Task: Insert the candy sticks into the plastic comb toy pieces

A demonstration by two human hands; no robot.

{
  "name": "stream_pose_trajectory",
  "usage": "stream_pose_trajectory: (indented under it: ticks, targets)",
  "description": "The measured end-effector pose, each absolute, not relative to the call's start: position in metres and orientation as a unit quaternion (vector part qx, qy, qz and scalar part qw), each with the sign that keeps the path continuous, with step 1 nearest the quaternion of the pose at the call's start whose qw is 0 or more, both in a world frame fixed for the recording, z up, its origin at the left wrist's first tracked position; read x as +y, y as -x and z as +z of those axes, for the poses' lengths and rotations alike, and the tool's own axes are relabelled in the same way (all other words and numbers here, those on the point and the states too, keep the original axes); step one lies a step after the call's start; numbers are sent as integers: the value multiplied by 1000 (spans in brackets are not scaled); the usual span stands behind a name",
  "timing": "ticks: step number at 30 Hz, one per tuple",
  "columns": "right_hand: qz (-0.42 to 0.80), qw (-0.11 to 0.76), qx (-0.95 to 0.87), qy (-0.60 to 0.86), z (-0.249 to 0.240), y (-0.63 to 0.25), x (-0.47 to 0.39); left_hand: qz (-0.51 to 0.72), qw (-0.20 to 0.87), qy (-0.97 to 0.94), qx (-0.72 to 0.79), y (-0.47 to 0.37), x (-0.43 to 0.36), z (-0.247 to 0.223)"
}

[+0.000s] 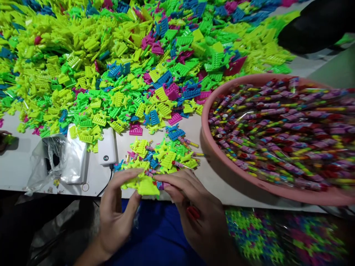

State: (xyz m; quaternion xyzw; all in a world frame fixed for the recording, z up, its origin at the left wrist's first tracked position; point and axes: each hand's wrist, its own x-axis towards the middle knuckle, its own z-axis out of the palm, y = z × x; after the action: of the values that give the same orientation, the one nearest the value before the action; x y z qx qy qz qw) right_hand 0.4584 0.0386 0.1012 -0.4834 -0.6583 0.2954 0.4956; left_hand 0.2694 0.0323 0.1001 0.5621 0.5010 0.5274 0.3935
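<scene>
My left hand (115,207) pinches a bright yellow plastic toy piece (148,186) between thumb and fingers, just over the table's front edge. From the other side my right hand (201,207) grips a small candy-filled tube (163,186) with a purple label, its end against the yellow piece. A red object (193,213) shows in the palm of my right hand, mostly hidden by the fingers. Right behind my hands lies a small heap of yellow, green and blue toy pieces (168,159), mixed with more labelled tubes (191,142).
A large pile of neon toy pieces (91,66) covers the back of the table. At right stands a pink basin (206,122) full of tubes. A white power bank (107,146) with a cable and a stack of clear bags (76,162) lie at left. Another person's hand (4,141) shows far left.
</scene>
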Motion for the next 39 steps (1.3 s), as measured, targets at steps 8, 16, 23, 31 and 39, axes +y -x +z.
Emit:
stream_pose_trajectory:
  ticks: [8,16,23,31,39]
  targets:
    - [250,512,-652,501,91,-462,40,480,481,-542,494,-262,29,92]
    - [243,519,-638,515,80,-462,44,482,461,-549,504,-270,30,76]
    - [217,481,-632,567,60,-473,50,374,345,-690,515,-243,104,53]
    - [143,434,-697,552,15,-501,60,165,146,-817,532,-246,197,13]
    - [95,515,-566,637,60,-511,42,64,109,-848,515,-249,207,3]
